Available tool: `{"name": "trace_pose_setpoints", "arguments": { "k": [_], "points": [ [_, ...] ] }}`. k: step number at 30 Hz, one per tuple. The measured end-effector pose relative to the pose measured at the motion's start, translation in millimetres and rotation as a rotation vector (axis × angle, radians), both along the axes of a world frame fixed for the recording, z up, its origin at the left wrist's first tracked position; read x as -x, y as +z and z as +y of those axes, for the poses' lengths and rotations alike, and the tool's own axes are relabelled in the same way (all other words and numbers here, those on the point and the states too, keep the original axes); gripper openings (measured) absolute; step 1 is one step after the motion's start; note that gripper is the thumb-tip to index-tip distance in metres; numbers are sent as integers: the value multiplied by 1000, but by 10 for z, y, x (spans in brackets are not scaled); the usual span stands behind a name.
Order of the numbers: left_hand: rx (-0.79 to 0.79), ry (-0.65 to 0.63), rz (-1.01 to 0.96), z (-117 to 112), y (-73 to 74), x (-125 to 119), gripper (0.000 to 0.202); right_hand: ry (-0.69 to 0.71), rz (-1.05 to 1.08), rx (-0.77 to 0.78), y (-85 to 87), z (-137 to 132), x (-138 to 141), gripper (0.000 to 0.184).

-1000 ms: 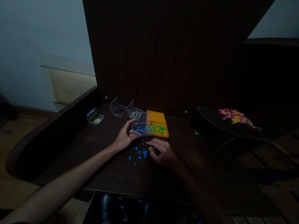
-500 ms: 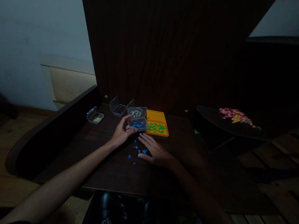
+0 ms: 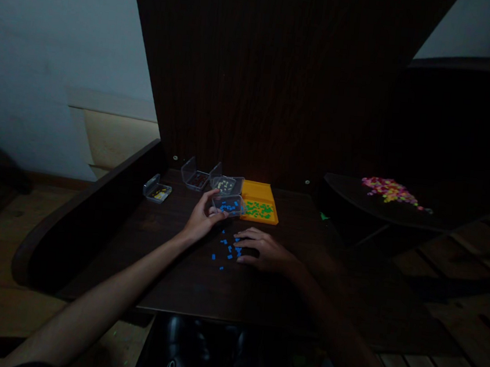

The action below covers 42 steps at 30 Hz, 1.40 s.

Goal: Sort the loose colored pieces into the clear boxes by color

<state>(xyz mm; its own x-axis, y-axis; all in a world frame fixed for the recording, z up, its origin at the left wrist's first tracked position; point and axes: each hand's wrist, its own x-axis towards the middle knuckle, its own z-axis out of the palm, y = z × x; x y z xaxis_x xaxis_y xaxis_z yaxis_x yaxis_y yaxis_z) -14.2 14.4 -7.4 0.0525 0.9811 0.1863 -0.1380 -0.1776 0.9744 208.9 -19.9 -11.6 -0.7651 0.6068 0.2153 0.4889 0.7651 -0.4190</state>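
The scene is dim. My left hand [image 3: 201, 221] grips the near edge of a small clear plastic box [image 3: 228, 205] with blue pieces inside, on a dark wooden table [image 3: 182, 276]. My right hand [image 3: 264, 250] lies on the table with fingers curled down over several loose blue pieces [image 3: 226, 250]; whether it holds any is hidden. An orange tray [image 3: 261, 200] with green pieces sits just right of the clear box.
More small clear boxes stand behind: one with pale pieces [image 3: 226, 185], one with dark pieces [image 3: 196, 178], one with yellow pieces [image 3: 157, 190] at the left. A pile of pink and yellow pieces [image 3: 388, 190] lies on a side surface at right. A dark panel rises behind the table.
The clear box was held tilted and lifted over the orange tray, then came down flat left of it. My right hand stretched flat over the blue pieces, then curled its fingers.
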Motion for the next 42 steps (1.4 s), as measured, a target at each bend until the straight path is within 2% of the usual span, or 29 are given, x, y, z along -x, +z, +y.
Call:
{"name": "trace_pose_setpoints", "arguments": {
  "k": [12, 18, 24, 32, 42],
  "points": [
    [-11, -4, 24, -20, 8, -20, 66, 60, -28, -8, -103, 17, 50, 34],
    [15, -14, 14, -25, 9, -23, 69, 91, -4, -36, -180, 29, 31, 53],
    [16, -10, 19, -25, 9, -23, 69, 53, 76, -85, -247, 45, 39, 51],
    [12, -22, 42, -17, -13, -14, 69, 14, 111, -128, -224, 9, 54, 51],
    [22, -16, 19, -29, 9, -25, 69, -1, 56, -270, -184, -12, 66, 46]
  ]
}}
